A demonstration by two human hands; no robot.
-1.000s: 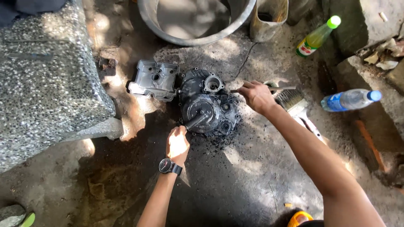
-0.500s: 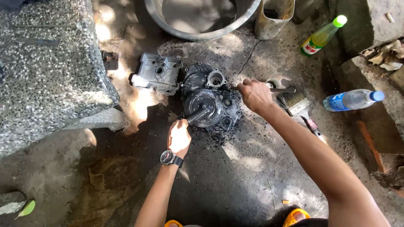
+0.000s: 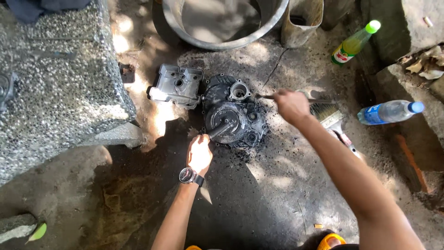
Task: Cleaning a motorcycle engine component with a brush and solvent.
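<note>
- The left hand (image 3: 200,153), wristwatch on, is clamped round the shaft end jutting from the black engine case (image 3: 233,118), as a second ago.
- That case lies on the oily concrete floor (image 3: 259,199), touching the grey cylinder-head cover (image 3: 176,85).
- The right hand (image 3: 290,105), closed on a thin tool (image 3: 266,96), has shifted slightly away from the case's right edge; the paintbrush (image 3: 329,113) lies just beyond.

A grimy round dark metal engine casing (image 3: 233,119) lies on the concrete floor (image 3: 259,203), touching a silvery rectangular metal cover (image 3: 176,86) on its left, with a large round metal basin (image 3: 222,23) behind both. The left hand (image 3: 200,153) sits at the casing's near edge and the right hand (image 3: 290,105) just right of it, beside a flat-bristled paintbrush (image 3: 329,113). Farther right lie a clear plastic water bottle (image 3: 388,112) and, behind it, a green-capped yellowish bottle (image 3: 354,44); a speckled stone slab (image 3: 55,88) stands at the left.
</note>
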